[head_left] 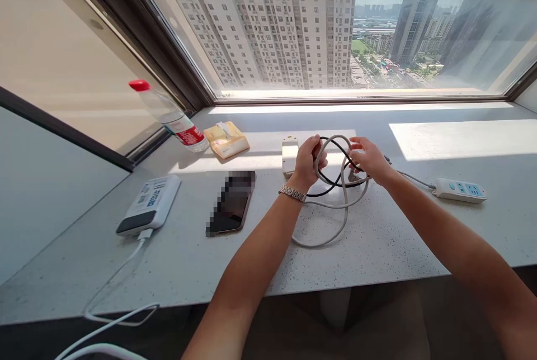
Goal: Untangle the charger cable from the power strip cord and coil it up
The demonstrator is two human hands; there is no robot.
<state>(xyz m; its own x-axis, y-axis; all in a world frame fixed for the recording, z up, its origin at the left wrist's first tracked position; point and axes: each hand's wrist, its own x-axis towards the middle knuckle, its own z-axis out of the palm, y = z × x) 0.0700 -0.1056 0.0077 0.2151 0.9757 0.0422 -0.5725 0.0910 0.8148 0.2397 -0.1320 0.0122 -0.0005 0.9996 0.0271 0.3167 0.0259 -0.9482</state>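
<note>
My left hand [308, 163], a metal watch on its wrist, is closed round a bundle of looped cables above the stone windowsill. My right hand [368, 160] grips the same bundle on its right side. A grey cable [340, 226] hangs from the bundle in wide loops onto the sill, and a thinner black cable [331, 184] runs through it. A white charger block [290, 156] lies just left of my left hand.
A white power strip [460, 190] lies at the right, its cord leading toward my hands. A dark phone [232, 203] lies left of centre. Further left are a white power bank [149, 204] with a white cable, a water bottle [174, 118] and a yellow tissue pack [226, 139].
</note>
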